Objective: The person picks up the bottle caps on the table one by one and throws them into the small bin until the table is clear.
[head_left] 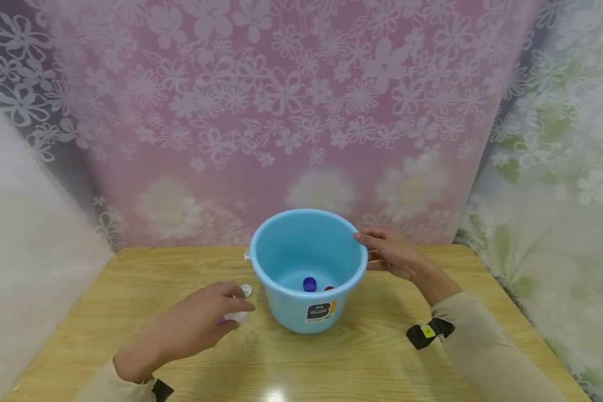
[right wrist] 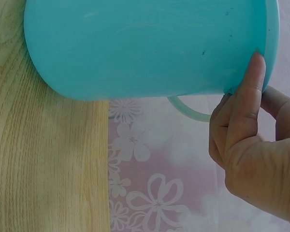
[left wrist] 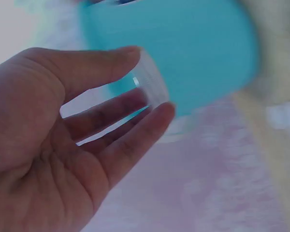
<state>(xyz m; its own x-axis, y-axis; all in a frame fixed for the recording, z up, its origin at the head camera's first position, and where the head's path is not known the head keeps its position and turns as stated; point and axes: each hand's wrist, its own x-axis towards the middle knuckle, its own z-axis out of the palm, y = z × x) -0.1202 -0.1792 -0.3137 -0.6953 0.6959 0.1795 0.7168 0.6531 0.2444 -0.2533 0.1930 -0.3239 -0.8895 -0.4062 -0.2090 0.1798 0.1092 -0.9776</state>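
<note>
Seemingly at a loading step, your left hand [head_left: 193, 317] pinches a white cap [head_left: 239, 316], right hand [head_left: 392, 252] grips the bucket [head_left: 288, 310]; likely lift rightward.

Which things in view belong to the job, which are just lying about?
Job, judging by the hands:
left hand, pinching a translucent white round plastic piece
light-blue round plastic bucket, right hand on its rim
probably the round purple cap and partly hidden red piece inside, and the small round white piece on the table

Just about:
pale wooden table
pink floral curtain
</note>
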